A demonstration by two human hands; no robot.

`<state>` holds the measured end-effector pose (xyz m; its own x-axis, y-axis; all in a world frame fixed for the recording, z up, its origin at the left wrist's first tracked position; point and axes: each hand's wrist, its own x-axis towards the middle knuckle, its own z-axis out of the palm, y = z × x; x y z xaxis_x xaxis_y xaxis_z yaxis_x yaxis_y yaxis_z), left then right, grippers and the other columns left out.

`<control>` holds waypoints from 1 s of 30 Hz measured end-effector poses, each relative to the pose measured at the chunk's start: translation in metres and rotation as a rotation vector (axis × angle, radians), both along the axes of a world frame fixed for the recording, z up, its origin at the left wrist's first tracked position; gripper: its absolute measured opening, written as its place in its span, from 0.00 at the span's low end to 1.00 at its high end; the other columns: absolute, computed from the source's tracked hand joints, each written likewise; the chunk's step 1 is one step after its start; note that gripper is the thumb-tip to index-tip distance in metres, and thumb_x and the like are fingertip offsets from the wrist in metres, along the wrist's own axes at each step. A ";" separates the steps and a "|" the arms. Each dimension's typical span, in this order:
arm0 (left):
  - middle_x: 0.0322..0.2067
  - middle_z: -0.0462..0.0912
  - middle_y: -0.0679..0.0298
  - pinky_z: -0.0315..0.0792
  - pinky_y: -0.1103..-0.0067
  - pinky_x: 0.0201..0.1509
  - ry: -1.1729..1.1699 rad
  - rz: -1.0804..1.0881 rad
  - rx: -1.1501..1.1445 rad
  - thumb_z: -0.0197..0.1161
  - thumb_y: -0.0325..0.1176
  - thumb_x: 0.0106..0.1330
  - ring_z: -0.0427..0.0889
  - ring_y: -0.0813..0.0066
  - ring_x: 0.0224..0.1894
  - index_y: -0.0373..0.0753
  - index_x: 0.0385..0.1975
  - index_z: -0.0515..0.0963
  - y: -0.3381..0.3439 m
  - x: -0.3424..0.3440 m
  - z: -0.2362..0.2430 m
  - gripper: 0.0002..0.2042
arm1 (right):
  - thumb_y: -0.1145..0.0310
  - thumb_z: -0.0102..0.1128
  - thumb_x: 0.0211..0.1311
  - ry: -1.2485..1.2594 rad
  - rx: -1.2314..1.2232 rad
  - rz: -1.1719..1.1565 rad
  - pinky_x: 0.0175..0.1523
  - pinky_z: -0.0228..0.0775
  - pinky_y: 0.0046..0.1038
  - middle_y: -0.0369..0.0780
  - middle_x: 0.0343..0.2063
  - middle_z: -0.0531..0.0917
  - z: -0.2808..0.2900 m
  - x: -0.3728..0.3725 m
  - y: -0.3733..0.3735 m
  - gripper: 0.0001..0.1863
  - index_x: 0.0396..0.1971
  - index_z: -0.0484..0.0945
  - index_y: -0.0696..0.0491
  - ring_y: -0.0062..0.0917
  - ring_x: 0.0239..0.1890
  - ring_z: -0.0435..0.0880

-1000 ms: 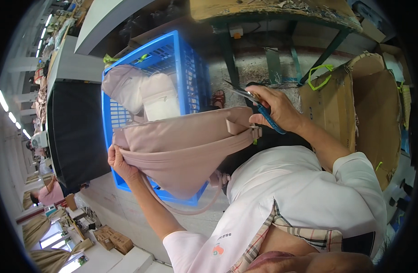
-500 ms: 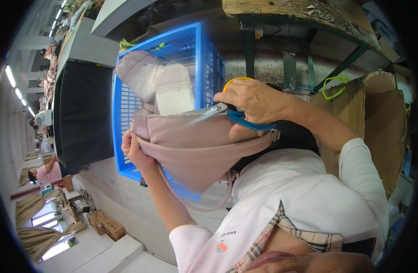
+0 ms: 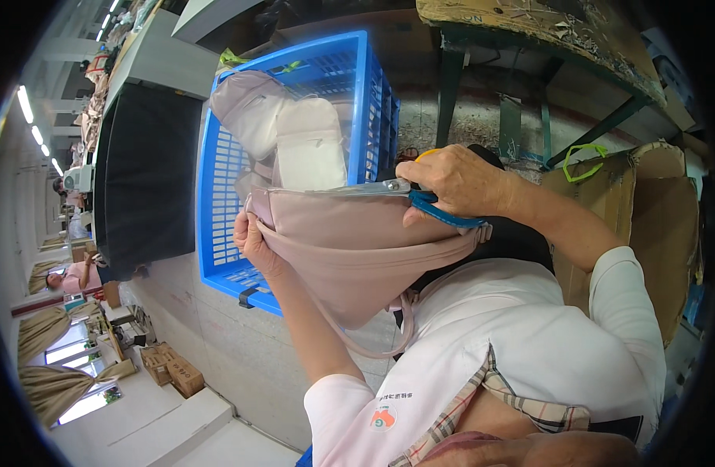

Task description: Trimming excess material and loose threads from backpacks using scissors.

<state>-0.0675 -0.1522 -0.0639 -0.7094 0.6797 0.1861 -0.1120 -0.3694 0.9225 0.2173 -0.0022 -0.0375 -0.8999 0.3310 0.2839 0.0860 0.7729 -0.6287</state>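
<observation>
Btwn L hand (image 3: 256,244), pinching its end, & R hand (image 3: 454,182), gripping scissors (image 3: 396,187), is pink bag (image 3: 346,226).

Pale grey floor (image 3: 209,327) spreads out on my left, its joints showing faintly. Far off on that side I see a row of bright strip lights (image 3: 26,105), and windows (image 3: 85,405) letting in daylight between bunched beige curtains (image 3: 50,387). Nearer on the left stands a big black panel (image 3: 151,175). Far to my right, a worn, scrap-strewn surface (image 3: 528,19) rests on dark green legs (image 3: 448,97), with litter scattered beneath.
</observation>
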 end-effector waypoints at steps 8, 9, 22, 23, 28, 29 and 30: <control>0.25 0.77 0.65 0.69 0.88 0.30 0.004 0.004 -0.042 0.50 0.26 0.61 0.74 0.83 0.26 0.33 0.28 0.75 0.000 0.012 0.002 0.06 | 0.44 0.61 0.38 -0.003 0.017 -0.005 0.29 0.67 0.32 0.42 0.17 0.71 0.007 -0.002 -0.002 0.31 0.32 0.69 0.58 0.37 0.24 0.74; 0.25 0.77 0.65 0.69 0.88 0.30 0.026 0.017 -0.030 0.50 0.26 0.61 0.74 0.83 0.26 0.33 0.28 0.75 0.000 0.014 0.004 0.06 | 0.44 0.61 0.38 0.014 0.011 0.005 0.29 0.67 0.32 0.42 0.17 0.71 0.009 -0.004 -0.002 0.31 0.32 0.69 0.58 0.37 0.24 0.74; 0.28 0.78 0.61 0.72 0.84 0.34 0.001 -0.009 -0.013 0.47 0.27 0.62 0.76 0.79 0.29 0.34 0.29 0.74 -0.007 0.025 0.004 0.08 | 0.44 0.57 0.43 -0.057 0.015 0.027 0.26 0.68 0.31 0.44 0.13 0.71 0.010 -0.012 -0.010 0.27 0.24 0.68 0.58 0.37 0.19 0.75; 0.27 0.78 0.62 0.71 0.84 0.33 -0.001 -0.023 -0.032 0.47 0.28 0.63 0.76 0.80 0.28 0.34 0.29 0.74 -0.008 0.025 0.004 0.08 | 0.43 0.55 0.46 -0.050 0.035 0.024 0.25 0.68 0.31 0.44 0.12 0.73 0.011 -0.012 -0.011 0.27 0.20 0.68 0.58 0.35 0.18 0.76; 0.28 0.79 0.61 0.72 0.84 0.33 0.017 0.005 -0.010 0.47 0.27 0.63 0.76 0.79 0.28 0.33 0.29 0.74 -0.010 0.026 0.004 0.08 | 0.44 0.57 0.43 -0.040 0.039 0.017 0.26 0.68 0.32 0.44 0.13 0.72 0.013 -0.015 -0.011 0.27 0.24 0.68 0.57 0.36 0.20 0.75; 0.28 0.79 0.61 0.72 0.84 0.33 -0.007 -0.011 -0.024 0.47 0.27 0.62 0.77 0.79 0.29 0.33 0.30 0.74 -0.011 0.027 0.005 0.08 | 0.45 0.59 0.41 -0.043 0.042 -0.012 0.26 0.67 0.32 0.43 0.14 0.71 0.014 -0.017 -0.011 0.27 0.27 0.69 0.57 0.37 0.21 0.74; 0.28 0.79 0.61 0.72 0.84 0.33 0.018 0.004 -0.010 0.47 0.27 0.62 0.77 0.79 0.29 0.33 0.30 0.74 -0.011 0.028 0.005 0.08 | 0.45 0.59 0.41 -0.017 0.038 0.007 0.26 0.67 0.32 0.43 0.14 0.71 0.015 -0.018 -0.012 0.27 0.27 0.69 0.57 0.37 0.21 0.74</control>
